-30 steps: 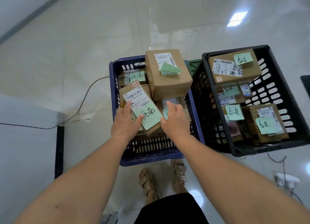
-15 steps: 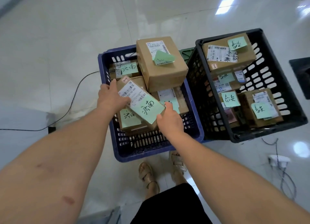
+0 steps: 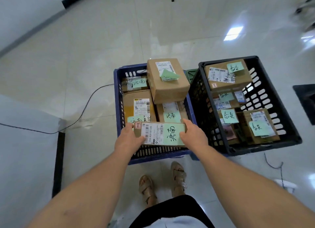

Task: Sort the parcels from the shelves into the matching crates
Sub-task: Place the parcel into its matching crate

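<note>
The flat parcel (image 3: 159, 133) lay crosswise over the near end of the blue crate (image 3: 119, 98), its long axis running left to right. The left hand (image 3: 128, 141) clasped one short end and the right hand (image 3: 193, 135) the other, equally near, so lowering it straight down looked like the remaining move.

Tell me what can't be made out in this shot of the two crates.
Head view only:
- Blue crate bottom: hidden under stacked parcels.
- Held parcel: its underside and whether it rests on anything, hidden by itself and both hands.
- Printed shipping labels: too small to read.
- Green crate: mostly hidden behind the black crate.
- Top right corner: motion-blurred.
</note>
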